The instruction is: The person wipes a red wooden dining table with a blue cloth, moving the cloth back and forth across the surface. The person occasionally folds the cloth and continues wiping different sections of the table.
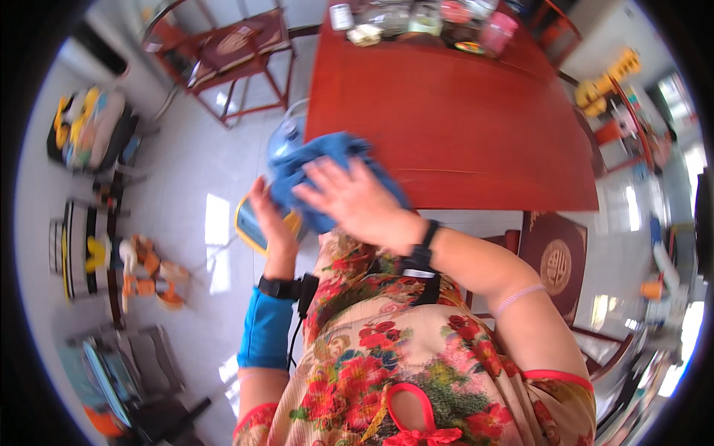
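A crumpled blue cloth (318, 167) lies against the near left corner of the red wooden table (474, 128), partly past its edge. My right hand (351, 200) rests flat on top of the cloth, fingers spread and slightly blurred. At the cloth's left edge is my left hand (273, 223), upright with its palm turned towards the fabric. Whether its fingers grip the cloth is hidden. Below that hand, near the floor, shows a blue object with a yellow rim (251, 223), partly covered. Behind the cloth stands a clear blue water bottle (285, 139).
Jars and a pink container (498, 32) crowd the table's far end. A wooden armchair (240, 50) stands at far left, and another chair (552, 267) at the near right. An orange ride-on toy (150, 279) and a loaded seat (89, 131) line the left wall.
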Demonstrator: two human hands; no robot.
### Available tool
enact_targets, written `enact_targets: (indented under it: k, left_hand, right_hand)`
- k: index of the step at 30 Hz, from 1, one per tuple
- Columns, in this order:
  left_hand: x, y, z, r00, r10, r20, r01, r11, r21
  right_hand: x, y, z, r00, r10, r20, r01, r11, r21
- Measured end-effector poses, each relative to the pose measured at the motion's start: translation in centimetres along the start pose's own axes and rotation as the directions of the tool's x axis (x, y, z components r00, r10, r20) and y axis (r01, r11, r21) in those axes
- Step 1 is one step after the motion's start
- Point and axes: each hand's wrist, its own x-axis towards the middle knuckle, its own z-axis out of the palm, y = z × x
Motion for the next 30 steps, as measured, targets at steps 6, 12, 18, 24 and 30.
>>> enact_targets:
  k: [6,12,18,24,30]
  left_hand:
    - [0.5,3.8,-0.4,0.889,0.421,0.178,-0.456,0.847,0.273]
    - [-1.9,6.1,3.1,0.798,0.465,0.384,-0.602,0.650,0.464]
    - [-2.8,5.7,5.5,0.672,0.477,0.566,-0.737,0.357,0.574]
    - [-0.9,4.8,6.7,0.715,0.351,0.605,-0.699,0.357,0.619]
    - [-0.6,4.6,7.5,0.753,0.227,0.617,-0.656,0.319,0.684]
  right_hand:
    - [2.5,-1.3,2.6,0.998,-0.002,-0.064,0.006,0.998,0.064]
    - [-3.5,2.0,-1.0,0.999,0.029,-0.044,-0.022,0.989,0.145]
    - [-13.5,8.2,-8.1,0.930,0.313,0.193,-0.336,0.936,0.102]
    - [-24.9,14.8,-14.7,0.681,0.686,0.255,-0.671,0.724,-0.157]
    - [-34.5,21.1,-18.5,0.344,0.928,0.141,-0.855,0.371,-0.363]
